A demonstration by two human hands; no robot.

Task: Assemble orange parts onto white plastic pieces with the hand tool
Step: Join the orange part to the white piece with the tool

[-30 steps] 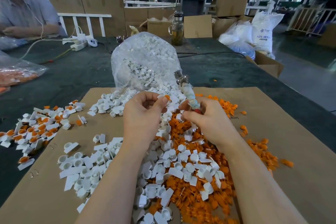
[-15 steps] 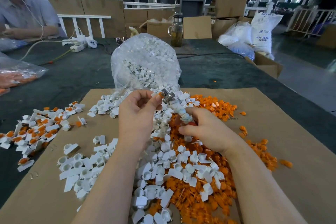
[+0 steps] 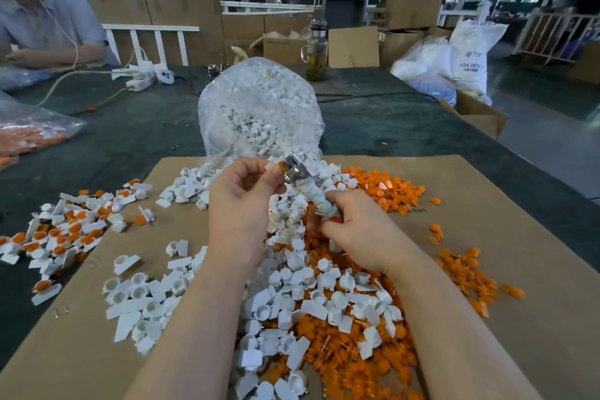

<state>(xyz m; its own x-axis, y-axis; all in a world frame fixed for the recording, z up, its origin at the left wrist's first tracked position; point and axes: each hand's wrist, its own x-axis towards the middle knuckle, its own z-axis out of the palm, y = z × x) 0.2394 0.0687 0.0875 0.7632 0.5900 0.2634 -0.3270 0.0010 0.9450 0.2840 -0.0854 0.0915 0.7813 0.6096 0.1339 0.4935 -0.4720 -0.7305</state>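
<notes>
Fingers of left hand pinching white piece with orange part, right hand gripping hand tool — metal tip touching it

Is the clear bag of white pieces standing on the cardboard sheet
No, the clear bag sits on the dark table behind the cardboard sheet.

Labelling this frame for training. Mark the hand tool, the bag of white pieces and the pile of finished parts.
hand tool (image 3: 316, 198): head view, on its wrapped shaft.
bag of white pieces (image 3: 259, 101): head view, on its clear bulging wall.
pile of finished parts (image 3: 65, 234): head view, mid-pile, at left.
</notes>
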